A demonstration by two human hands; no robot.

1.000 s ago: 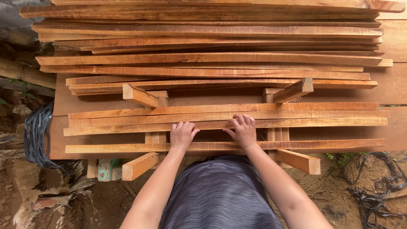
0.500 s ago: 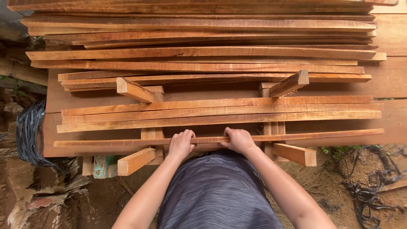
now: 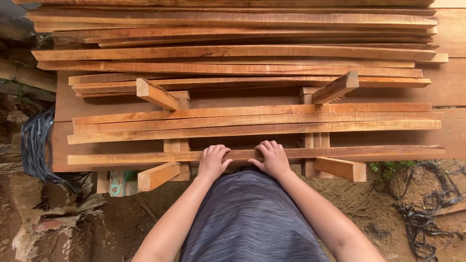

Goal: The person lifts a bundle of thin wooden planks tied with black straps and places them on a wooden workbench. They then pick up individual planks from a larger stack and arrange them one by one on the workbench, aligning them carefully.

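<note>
The nearest wooden slat, lower centre on the bench, is gripped by left hand and right hand, fingers curled over it.

My 2 bare forearms reach forward from my body and draw in toward each other, elbows out wide and wrists close together. My left hand lies palm down with its fingers curled forward and the thumb spread toward the right. My right hand sits just beside it, also palm down, fingers bent over and thumb pointing toward the left one.
</note>
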